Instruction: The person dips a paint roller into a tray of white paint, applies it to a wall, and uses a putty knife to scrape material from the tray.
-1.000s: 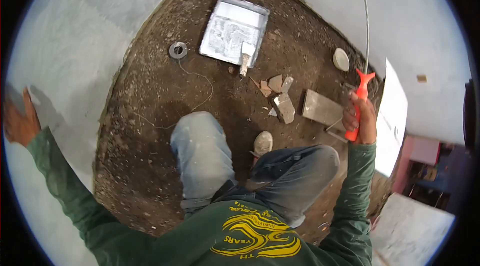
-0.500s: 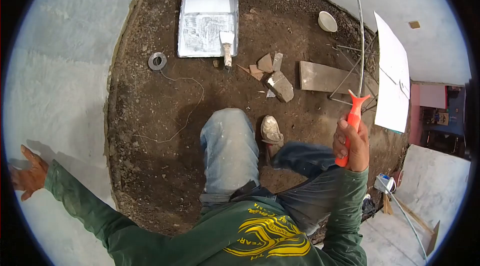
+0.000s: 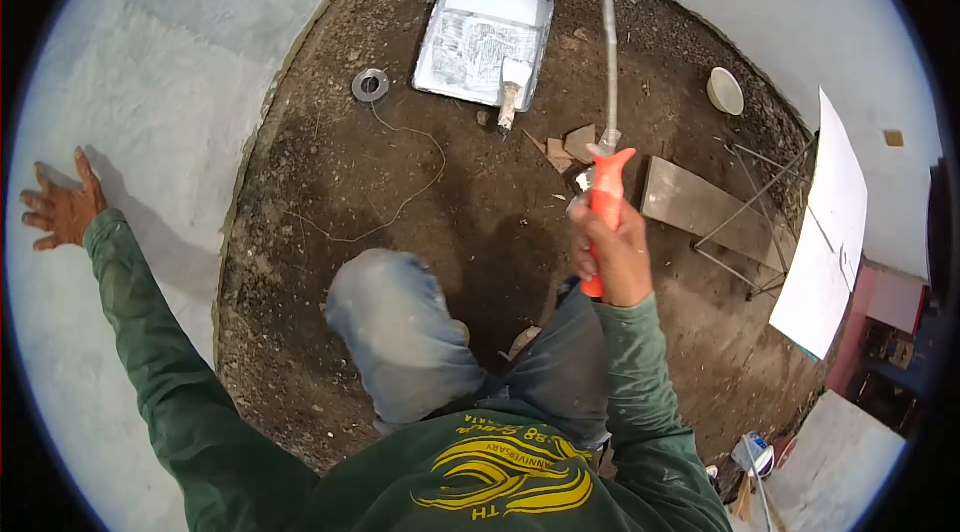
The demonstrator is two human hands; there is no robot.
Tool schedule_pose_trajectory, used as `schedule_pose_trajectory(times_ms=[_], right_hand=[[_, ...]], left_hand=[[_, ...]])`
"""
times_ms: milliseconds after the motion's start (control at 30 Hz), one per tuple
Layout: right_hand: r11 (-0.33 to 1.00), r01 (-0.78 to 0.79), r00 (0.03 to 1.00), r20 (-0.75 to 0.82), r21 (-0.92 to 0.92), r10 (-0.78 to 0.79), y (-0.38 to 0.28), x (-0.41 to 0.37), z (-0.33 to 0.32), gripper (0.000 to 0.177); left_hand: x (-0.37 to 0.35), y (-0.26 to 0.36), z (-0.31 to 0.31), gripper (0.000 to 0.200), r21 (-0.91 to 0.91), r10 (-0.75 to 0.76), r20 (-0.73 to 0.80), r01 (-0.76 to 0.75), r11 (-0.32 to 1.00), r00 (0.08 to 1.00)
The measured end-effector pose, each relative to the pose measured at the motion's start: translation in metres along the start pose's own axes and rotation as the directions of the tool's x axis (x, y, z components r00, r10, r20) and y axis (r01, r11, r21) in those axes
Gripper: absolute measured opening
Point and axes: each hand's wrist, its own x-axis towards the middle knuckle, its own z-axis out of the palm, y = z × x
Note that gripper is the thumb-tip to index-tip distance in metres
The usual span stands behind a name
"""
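Note:
My left hand (image 3: 66,202) lies with its fingers spread against the grey wall (image 3: 130,92) at the far left. In front of me my right hand (image 3: 615,250) grips the orange handle (image 3: 606,194) of a paint roller, its thumb and fingers wrapped round it. From this handle a long thin metal rod (image 3: 609,52) runs up past the top of the view, so the roller head is hidden. Ahead on the soil stands a paint tray (image 3: 428,42) smeared with white paint. A putty knife (image 3: 510,97) rests across its near edge.
A roll of wire (image 3: 370,86) lies left of the tray with a loose strand trailing. Broken tile pieces (image 3: 578,144) and a plank (image 3: 700,202) lie near the right hand. Farther right are a white bowl (image 3: 726,92), a metal frame (image 3: 745,222) and a white panel (image 3: 825,232).
My left hand has moved up along the wall. My right hand has shifted left with the roller, and my body and view have turned, the legs now closer together.

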Motion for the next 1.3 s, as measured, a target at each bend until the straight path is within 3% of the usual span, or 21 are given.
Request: schedule_pose_trajectory(times_ms=[233,300,333,367,400,433,467,500,533,600,633,700,800,867,933,1000,1033,1100,1133,1200,1300], right_hand=[[0.997,-0.067,0.969,0.241,0.031,0.058,0.029,-0.010,0.028,0.016],[0.998,-0.060,0.956,0.289,0.037,0.047,0.036,-0.021,0.043,0.017],[0.997,-0.065,0.950,0.310,0.052,0.045,0.040,-0.027,0.049,0.018],[0.996,-0.032,0.944,0.330,0.085,0.002,0.049,-0.030,0.056,0.019],[0.995,0.005,0.934,0.356,0.096,-0.039,0.054,-0.031,0.061,0.019],[0.996,0.059,0.928,0.364,0.066,-0.079,0.060,-0.028,0.066,0.018],[0.993,0.111,0.921,0.372,0.043,-0.119,0.065,-0.025,0.070,0.018],[0.993,0.108,0.918,0.379,0.044,-0.117,0.068,-0.022,0.073,0.018],[0.990,0.142,0.922,0.363,0.008,-0.135,0.069,-0.019,0.074,0.019],[0.983,0.180,0.929,0.338,-0.045,-0.154,0.072,-0.007,0.068,0.022],[0.980,0.186,0.934,0.323,-0.075,-0.153,0.077,-0.001,0.059,0.025],[0.970,0.215,0.930,0.326,-0.111,-0.169,0.083,0.006,0.044,0.031],[0.925,0.346,0.841,0.489,-0.159,-0.230,0.078,0.012,0.019,0.033],[0.838,0.432,0.782,0.602,-0.333,-0.164,0.065,0.045,-0.033,0.031],[0.865,0.312,0.944,0.234,-0.393,-0.234,0.062,0.085,-0.085,0.030],[0.581,0.272,0.891,-0.026,-0.767,-0.452,0.097,0.141,-0.161,0.054],[0.333,0.099,0.893,-0.064,-0.938,-0.446,0.117,0.161,-0.196,0.080],[0.052,-0.173,0.948,-0.180,-0.984,-0.260,0.150,0.180,-0.228,0.101],[0.055,-0.148,0.953,-0.157,-0.988,-0.259,0.155,0.179,-0.222,0.101],[-0.021,-0.321,0.945,-0.319,-0.947,-0.077,0.164,0.177,-0.210,0.110],[-0.008,-0.367,0.921,-0.362,-0.930,-0.142,0.177,0.185,-0.206,0.105]], left_hand=[[0.003,-0.014,-0.014,0.086,0.129,0.055,0.186,-0.080,0.988,0.981],[-0.020,-0.033,0.013,0.082,0.181,-0.270,0.571,0.202,0.962,0.775],[-0.038,-0.018,0.028,0.066,-0.022,-0.113,0.639,0.165,0.986,0.761],[-0.051,0.020,0.012,0.047,-0.273,0.539,0.597,-0.481,0.833,0.595],[-0.039,0.127,-0.038,0.039,-0.559,0.379,0.771,0.258,0.788,0.512],[-0.016,0.221,-0.098,0.038,-0.366,0.273,0.925,0.810,0.459,0.264],[-0.035,0.262,-0.113,0.049,-0.276,0.511,0.857,0.897,0.345,0.067],[-0.040,0.308,-0.138,0.056,0.137,0.566,0.808,0.986,0.092,-0.165],[-0.054,0.351,-0.159,0.055,0.056,0.585,0.809,0.998,0.008,-0.050],[-0.038,0.391,-0.194,0.044,0.357,0.542,0.810,0.921,-0.156,-0.223],[-0.043,0.397,-0.197,0.044,0.365,0.544,0.809,0.916,-0.168,-0.223],[-0.058,0.405,-0.197,0.033,0.148,0.368,0.930,0.922,-0.357,-0.007],[-0.074,0.412,-0.206,0.029,0.133,0.259,0.965,0.931,-0.340,-0.043],[-0.078,0.398,-0.208,0.028,0.169,0.256,0.963,0.922,-0.348,-0.080],[-0.081,0.380,-0.210,0.027,0.193,0.245,0.962,0.937,-0.291,-0.122],[-0.083,0.366,-0.217,0.026,0.197,0.224,0.965,0.945,-0.263,-0.139],[-0.083,0.361,-0.221,0.026,0.192,0.218,0.965,0.956,-0.221,-0.144],[-0.085,0.354,-0.229,0.026,0.203,0.211,0.963,0.964,-0.172,-0.166],[-0.085,0.350,-0.234,0.026,0.191,0.187,0.969,0.967,-0.170,-0.159],[-0.085,0.343,-0.247,0.026,0.204,0.234,0.959,0.960,-0.192,-0.158],[-0.084,0.332,-0.262,0.025,0.201,0.243,0.958,0.962,-0.183,-0.154]])
